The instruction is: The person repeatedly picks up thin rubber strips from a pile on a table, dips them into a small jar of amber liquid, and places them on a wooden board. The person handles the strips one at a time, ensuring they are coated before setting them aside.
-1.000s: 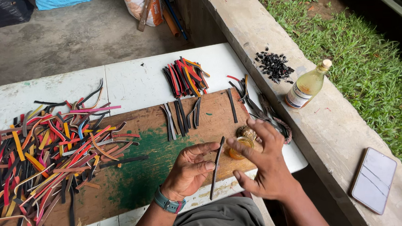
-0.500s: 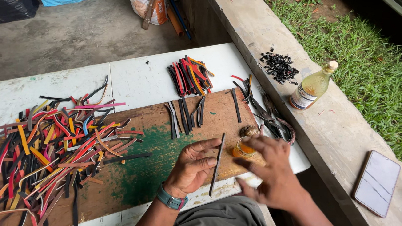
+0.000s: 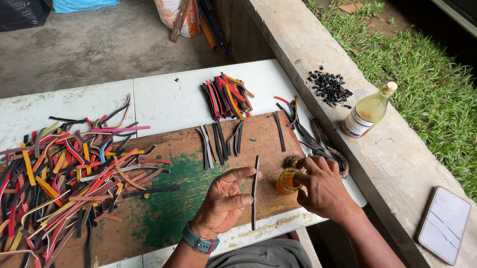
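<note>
Dark, narrow leather-like strip [image 3: 255, 191] lay across the fingertips of the left hand [image 3: 223, 202], which was half open, palm up, thumb and forefinger lightly pinching the strip near its middle so that it ran almost upright in the view, its lower end over the edge of the worn wooden board with the green paint patch [image 3: 176, 202]. The right hand [image 3: 323, 187] was curled narrow over a small amber glass jar [image 3: 286, 182] standing on the board just beside the strip; whether the fingers held a brush or a dab of the jar's contents could not be told, since the knuckles hid them.

Judging from this, the step in hand was coating the strip from the jar. Doing it well would call for keeping the strip flat and steady on the fingertips, taking only a little from the jar, and keeping the jar upright and away from the board's edge, where a knock could tip it.

A big loose heap of coloured strips [image 3: 62, 180] lay well apart to the left, a neat bundle of red, black and orange strips [image 3: 226, 95] sat on the white tabletop [image 3: 163, 100], and a few dark strips in a row [image 3: 219, 143] lay on the board between them.
</note>
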